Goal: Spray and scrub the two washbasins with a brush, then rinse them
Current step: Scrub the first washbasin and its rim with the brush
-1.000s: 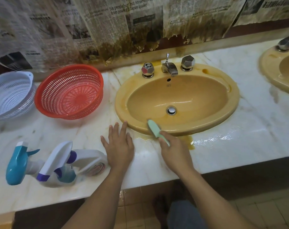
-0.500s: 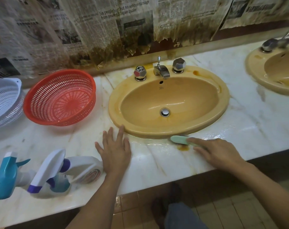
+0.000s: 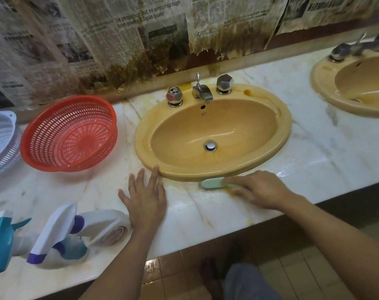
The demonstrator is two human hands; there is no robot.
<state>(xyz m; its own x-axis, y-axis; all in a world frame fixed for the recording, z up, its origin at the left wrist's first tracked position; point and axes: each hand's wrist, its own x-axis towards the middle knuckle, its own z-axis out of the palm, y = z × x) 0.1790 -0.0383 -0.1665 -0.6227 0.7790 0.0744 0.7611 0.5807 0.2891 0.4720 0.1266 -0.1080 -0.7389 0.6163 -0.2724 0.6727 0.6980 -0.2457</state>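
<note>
A yellow oval washbasin (image 3: 283, 126) is set in the marble counter, with a chrome tap (image 3: 202, 92) between two knobs. The second yellow washbasin (image 3: 320, 89) shows at the right edge. My right hand (image 3: 260, 189) grips a pale green brush (image 3: 210, 183) lying flat on the wet counter just below the near basin's front rim. My left hand (image 3: 146, 198) rests flat on the counter, fingers spread, fingertips touching the basin's left front rim. Two spray bottles (image 3: 60, 237) lie on the counter left of my left hand.
A red plastic colander (image 3: 69, 135) and a white one (image 3: 2, 139) stand at the left. Stained newspaper (image 3: 140, 40) covers the wall behind. Brownish water pools along the basin's front edge. The counter's front edge (image 3: 205, 239) drops to a tiled floor.
My right hand moved the brush from the basin's front rim rightward onto the counter below the rim, turning it flat. My left hand stayed put. The view shifted slightly.
</note>
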